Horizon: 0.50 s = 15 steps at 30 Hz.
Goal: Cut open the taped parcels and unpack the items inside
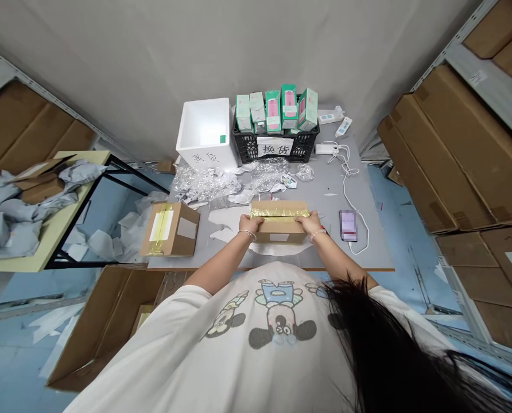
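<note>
A brown cardboard box [280, 236] with yellow tape along its top is in front of me at the table's near side. My left hand [251, 225] grips its left end, the thumb pressed along the taped seam. At the opposite end, my right hand [309, 223] holds it the same way, thumb over the top edge. Torn white paper [225, 217] lies beneath and beside the box. Another taped cardboard box [186, 229] with a white label stands at the table's left edge.
Crumpled bubble wrap [208, 183] lies behind the box. Further back stand a white foam box [206, 129] and a black crate [299, 148] of green and pink boxes. A phone [348, 225] on a white cable lies right. An opened carton [105, 321] sits on the floor.
</note>
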### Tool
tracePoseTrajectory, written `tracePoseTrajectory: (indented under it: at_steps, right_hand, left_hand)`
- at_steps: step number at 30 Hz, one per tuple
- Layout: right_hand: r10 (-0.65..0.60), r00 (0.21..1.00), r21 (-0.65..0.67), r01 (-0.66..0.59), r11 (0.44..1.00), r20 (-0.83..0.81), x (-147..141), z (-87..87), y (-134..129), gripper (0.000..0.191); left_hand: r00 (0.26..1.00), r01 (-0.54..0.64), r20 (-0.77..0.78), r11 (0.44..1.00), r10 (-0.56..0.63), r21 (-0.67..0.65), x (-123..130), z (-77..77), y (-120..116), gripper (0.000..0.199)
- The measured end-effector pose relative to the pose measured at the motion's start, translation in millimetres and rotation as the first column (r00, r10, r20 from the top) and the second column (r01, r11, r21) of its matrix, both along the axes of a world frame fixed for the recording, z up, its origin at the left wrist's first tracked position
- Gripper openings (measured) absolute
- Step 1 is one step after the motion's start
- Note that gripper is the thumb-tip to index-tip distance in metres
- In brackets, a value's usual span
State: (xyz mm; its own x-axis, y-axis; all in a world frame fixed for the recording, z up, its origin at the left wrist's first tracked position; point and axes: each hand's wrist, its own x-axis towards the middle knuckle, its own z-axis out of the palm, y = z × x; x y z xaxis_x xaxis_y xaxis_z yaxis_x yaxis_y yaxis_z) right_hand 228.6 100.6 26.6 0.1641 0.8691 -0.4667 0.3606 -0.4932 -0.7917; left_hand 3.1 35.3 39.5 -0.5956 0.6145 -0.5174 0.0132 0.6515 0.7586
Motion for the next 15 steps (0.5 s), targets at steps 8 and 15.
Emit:
tracePoseTrajectory:
  at_steps: [8,15]
  right_hand:
    - [-0.01,0.993,0.062,0.002,0.998,0.117,-6,4.3,-4,0.037]
    - [0.05,0.979,0.102,-0.072,0.992,0.199,-1,10.1,-12,0.025]
  left_hand:
    - [0.971,0.136,-0.191,0.989,-0.145,-0.06,1,6.3,-5,0.037]
    - [0.465,0.566,-0.718,0.797,-0.518,-0.208,5,39.1,2,0.077]
